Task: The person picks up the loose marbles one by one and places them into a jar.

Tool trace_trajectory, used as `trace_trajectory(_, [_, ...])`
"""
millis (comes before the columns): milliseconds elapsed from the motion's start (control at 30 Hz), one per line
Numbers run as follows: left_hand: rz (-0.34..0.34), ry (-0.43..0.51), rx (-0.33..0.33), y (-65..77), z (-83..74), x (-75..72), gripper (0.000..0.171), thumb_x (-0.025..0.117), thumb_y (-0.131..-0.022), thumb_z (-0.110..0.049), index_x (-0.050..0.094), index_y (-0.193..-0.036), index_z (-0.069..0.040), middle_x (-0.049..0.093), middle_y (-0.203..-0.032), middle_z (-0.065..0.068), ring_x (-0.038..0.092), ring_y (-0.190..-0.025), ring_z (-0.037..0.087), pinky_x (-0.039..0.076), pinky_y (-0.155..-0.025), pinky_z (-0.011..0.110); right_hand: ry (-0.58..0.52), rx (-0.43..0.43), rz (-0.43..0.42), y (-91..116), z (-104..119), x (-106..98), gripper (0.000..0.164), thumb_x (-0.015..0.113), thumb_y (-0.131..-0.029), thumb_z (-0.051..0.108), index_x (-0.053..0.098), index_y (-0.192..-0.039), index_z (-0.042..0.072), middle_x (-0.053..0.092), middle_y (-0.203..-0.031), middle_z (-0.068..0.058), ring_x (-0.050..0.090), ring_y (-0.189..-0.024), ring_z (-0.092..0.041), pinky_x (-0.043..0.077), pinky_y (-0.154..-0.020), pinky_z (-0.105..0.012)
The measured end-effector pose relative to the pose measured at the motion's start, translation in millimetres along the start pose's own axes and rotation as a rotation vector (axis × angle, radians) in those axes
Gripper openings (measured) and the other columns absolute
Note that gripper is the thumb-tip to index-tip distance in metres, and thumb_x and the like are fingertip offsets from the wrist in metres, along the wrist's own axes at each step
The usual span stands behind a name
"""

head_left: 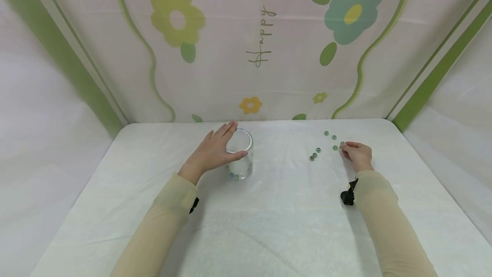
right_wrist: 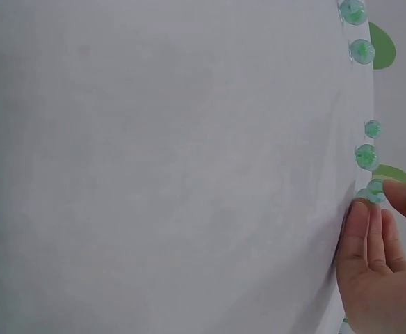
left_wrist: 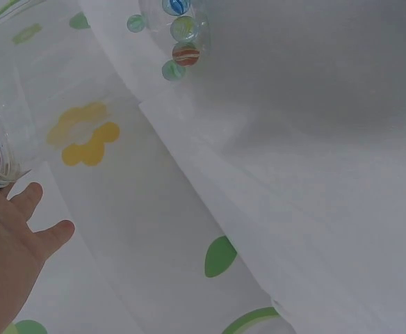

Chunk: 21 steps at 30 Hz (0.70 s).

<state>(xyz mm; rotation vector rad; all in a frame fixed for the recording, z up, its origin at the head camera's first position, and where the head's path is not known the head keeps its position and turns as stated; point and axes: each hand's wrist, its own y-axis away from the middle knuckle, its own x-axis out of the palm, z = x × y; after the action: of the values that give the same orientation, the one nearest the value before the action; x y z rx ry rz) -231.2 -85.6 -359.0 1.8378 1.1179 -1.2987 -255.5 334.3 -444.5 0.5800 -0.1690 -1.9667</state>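
A clear glass jar [head_left: 247, 166] stands upright on the table, with a few marbles [head_left: 236, 177] at its bottom. My left hand [head_left: 215, 148] rests against the jar's left side near the rim, fingers stretched out behind it and thumb across the front. In the left wrist view, blue, yellow-green and red-striped marbles [left_wrist: 185, 54] show through the glass. On the right, my right hand [head_left: 357, 155] pinches a green marble [right_wrist: 375, 186] between thumb and fingertips, close over the table. Another green marble [head_left: 335, 148] lies just left of those fingertips.
More loose marbles lie left of the right hand: green ones [head_left: 326, 133] farther back and a short row with a reddish marble [head_left: 312, 157] nearer. A white cloth covers the table [head_left: 269, 225]. A flower-printed curtain [head_left: 230, 76] hangs behind its far edge.
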Motion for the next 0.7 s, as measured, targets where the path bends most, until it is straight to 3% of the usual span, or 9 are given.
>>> trace_trajectory(200, [-0.001,0.004,0.003,0.7,-0.3,-0.3,0.093,0.049,-0.088,-0.066,0.010,-0.155,-0.014,0.012,-0.163,0.001,0.013,-0.151,0.020,0.012,-0.121,0.054,-0.196,0.082,0.046,3,8,-6,0.055,0.060,-0.091,0.011,0.042,-0.143,0.003,0.051,-0.092,0.009,0.056,-0.070,0.007,0.053,-0.072,-0.009])
trace_trajectory(400, [-0.008,0.012,0.011,0.7,0.3,0.7,0.093,0.049,-0.088,-0.066,0.011,-0.155,-0.014,0.013,-0.162,0.001,0.014,-0.150,0.020,0.013,-0.121,0.055,-0.386,0.126,0.093,11,19,-13,0.039,0.062,-0.089,0.004,0.051,-0.126,0.009,0.054,-0.089,0.007,0.060,-0.072,0.003,0.054,-0.081,-0.012])
trace_trajectory(600, [-0.001,0.006,0.006,0.7,0.4,0.7,0.093,0.048,-0.088,-0.066,0.010,-0.155,-0.014,0.012,-0.163,0.001,0.014,-0.151,0.020,0.012,-0.121,0.055,-0.484,0.132,0.196,21,34,-14,0.056,0.060,-0.091,0.005,0.039,-0.143,0.010,0.060,-0.084,0.009,0.060,-0.080,0.000,0.053,-0.082,-0.012])
trace_trajectory(700, [-0.002,-0.001,0.004,0.5,0.9,0.8,0.093,0.048,-0.088,-0.066,0.010,-0.155,-0.014,0.012,-0.163,0.001,0.014,-0.150,0.021,0.012,-0.121,0.055,-0.531,0.112,0.267,27,43,-9,0.042,0.058,-0.093,0.005,0.046,-0.132,0.012,0.062,-0.087,0.008,0.058,-0.090,-0.003,0.052,-0.086,-0.012])
